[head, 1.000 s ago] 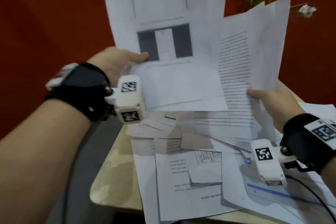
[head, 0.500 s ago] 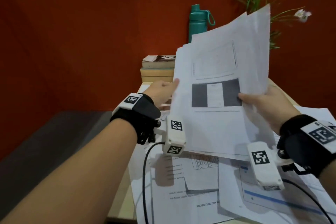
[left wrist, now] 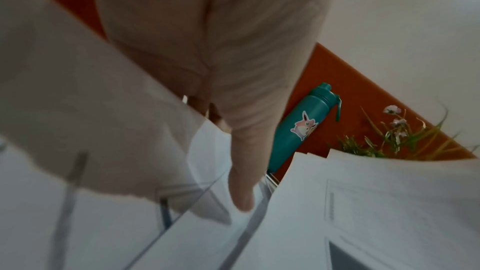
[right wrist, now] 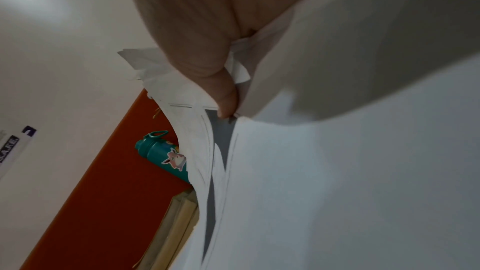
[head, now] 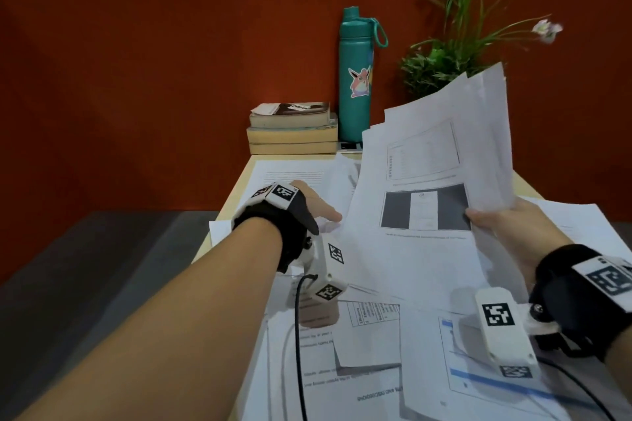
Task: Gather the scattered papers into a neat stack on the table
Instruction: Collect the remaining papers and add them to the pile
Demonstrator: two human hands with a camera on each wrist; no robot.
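Observation:
My right hand (head: 502, 225) grips a bundle of several white sheets (head: 427, 181) by its right edge, thumb on the front page with a dark grey figure. The bundle stands tilted above the table. In the right wrist view the thumb (right wrist: 223, 98) pinches the fanned bundle (right wrist: 337, 171). My left hand (head: 314, 208) is off the bundle, low at its left, with straight fingers over a text sheet (head: 290, 174) lying on the table; the left wrist view shows a straight finger (left wrist: 241, 192) near loose sheets. Scattered papers (head: 369, 369) overlap across the near table.
A teal bottle (head: 355, 75) and a pile of books (head: 292, 133) stand at the table's far edge against the orange backrest. A flowering plant (head: 451, 55) is behind the bundle. The table's left edge (head: 236, 188) borders a dark seat. A black cable (head: 299, 335) trails over the papers.
My left hand has let go of the bundle and dropped to the sheets on the table. The bundle, now held by the right hand alone, has sunk lower and to the right.

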